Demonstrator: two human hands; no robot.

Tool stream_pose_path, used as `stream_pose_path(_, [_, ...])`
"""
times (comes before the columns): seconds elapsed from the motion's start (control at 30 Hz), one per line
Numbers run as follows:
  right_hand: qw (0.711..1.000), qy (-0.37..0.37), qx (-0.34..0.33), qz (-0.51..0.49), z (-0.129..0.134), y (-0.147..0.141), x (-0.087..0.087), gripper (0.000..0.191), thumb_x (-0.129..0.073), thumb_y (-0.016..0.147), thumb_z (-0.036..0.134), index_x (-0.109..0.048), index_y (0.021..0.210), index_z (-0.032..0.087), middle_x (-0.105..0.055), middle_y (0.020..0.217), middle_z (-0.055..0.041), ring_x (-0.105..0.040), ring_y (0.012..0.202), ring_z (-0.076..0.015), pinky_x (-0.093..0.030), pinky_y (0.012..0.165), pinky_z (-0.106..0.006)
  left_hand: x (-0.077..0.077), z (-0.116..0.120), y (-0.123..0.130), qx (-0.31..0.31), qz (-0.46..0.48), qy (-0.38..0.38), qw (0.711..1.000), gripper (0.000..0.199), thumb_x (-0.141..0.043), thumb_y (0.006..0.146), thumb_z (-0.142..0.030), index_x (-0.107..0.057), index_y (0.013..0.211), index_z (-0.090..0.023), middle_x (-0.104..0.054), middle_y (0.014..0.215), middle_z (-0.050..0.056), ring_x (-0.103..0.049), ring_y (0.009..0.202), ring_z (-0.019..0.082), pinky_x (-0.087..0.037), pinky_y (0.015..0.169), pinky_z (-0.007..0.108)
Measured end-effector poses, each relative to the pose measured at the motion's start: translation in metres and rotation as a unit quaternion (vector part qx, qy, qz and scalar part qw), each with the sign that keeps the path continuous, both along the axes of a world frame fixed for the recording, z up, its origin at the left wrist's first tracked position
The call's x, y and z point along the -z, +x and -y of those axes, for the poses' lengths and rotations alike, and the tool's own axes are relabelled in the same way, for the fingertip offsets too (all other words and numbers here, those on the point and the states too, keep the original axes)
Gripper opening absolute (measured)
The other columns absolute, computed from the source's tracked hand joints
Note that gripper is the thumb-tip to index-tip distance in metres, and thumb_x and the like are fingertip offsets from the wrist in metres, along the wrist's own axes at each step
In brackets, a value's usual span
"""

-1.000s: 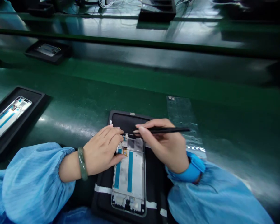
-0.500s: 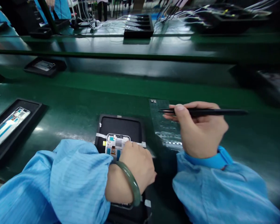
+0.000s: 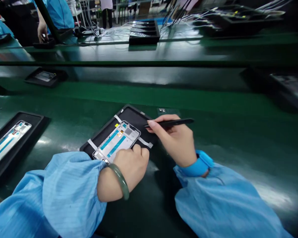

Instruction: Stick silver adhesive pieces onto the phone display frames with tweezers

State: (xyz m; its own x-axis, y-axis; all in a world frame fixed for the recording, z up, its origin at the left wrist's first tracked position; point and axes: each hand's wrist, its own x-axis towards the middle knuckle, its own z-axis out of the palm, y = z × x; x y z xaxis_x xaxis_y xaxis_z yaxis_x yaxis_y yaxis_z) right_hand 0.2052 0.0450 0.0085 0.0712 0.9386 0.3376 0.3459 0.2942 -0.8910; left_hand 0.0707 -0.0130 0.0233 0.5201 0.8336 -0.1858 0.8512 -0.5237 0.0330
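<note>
My right hand (image 3: 175,142) pinches black tweezers (image 3: 170,123) between thumb and fingers, tips just beside the top end of the phone frame (image 3: 116,142). My left hand (image 3: 130,168) lies curled over the frame's lower end, pressing it down; I can't tell whether it grips the edges. The frame sits on a black tray (image 3: 129,114) under that hand. This looks like fine tweezer work, and I'd judge it calls for lowering the tips onto the frame. Since the earlier view, the tray has turned diagonal and the tweezers have come back in from the right.

Glossy green workbench (image 3: 208,99), black trays (image 3: 36,132), clear plastic sheet (image 3: 167,111)
</note>
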Motion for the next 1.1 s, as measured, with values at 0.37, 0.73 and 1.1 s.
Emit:
stream_pose_path(0.37, [0.994,0.015,-0.041,0.101,-0.019,-0.023,0.013,0.012,-0.061,0.081,0.031,-0.058,0.084,0.020,-0.068,0.078,-0.0007,-0.067,0.065,-0.0164,-0.054,0.063,-0.031,0.000,-0.002,0.002,-0.006,0.014,-0.011,1.000,0.013,-0.036,0.089,-0.008,-0.049,0.090,-0.010,-0.057,0.083,0.010,-0.064,0.062,0.023,-0.053,0.049,0.032])
stream_pose_path(0.73, [0.984,0.084,0.155,0.006,-0.015,0.037,-0.015,0.019,-0.056,0.085,0.039,-0.057,0.089,0.021,-0.067,0.078,-0.0024,-0.068,0.071,-0.0207,-0.056,0.069,-0.038,-0.002,-0.019,-0.006,-0.021,0.000,0.000,1.000,0.012,-0.041,0.091,-0.013,-0.052,0.094,-0.012,-0.057,0.087,0.008,-0.064,0.065,0.022,-0.051,0.052,0.031])
stream_pose_path(1.1, [0.843,-0.022,-0.065,0.534,0.042,0.135,0.028,0.033,-0.040,0.091,0.038,-0.057,0.119,0.032,-0.056,0.128,0.0046,-0.061,0.089,-0.0212,-0.055,0.067,-0.036,0.012,-0.184,-0.064,-0.151,-0.010,0.176,0.973,0.026,-0.034,0.093,-0.012,-0.058,0.102,-0.013,-0.050,0.108,0.019,-0.046,0.107,0.035,-0.039,0.081,0.045])
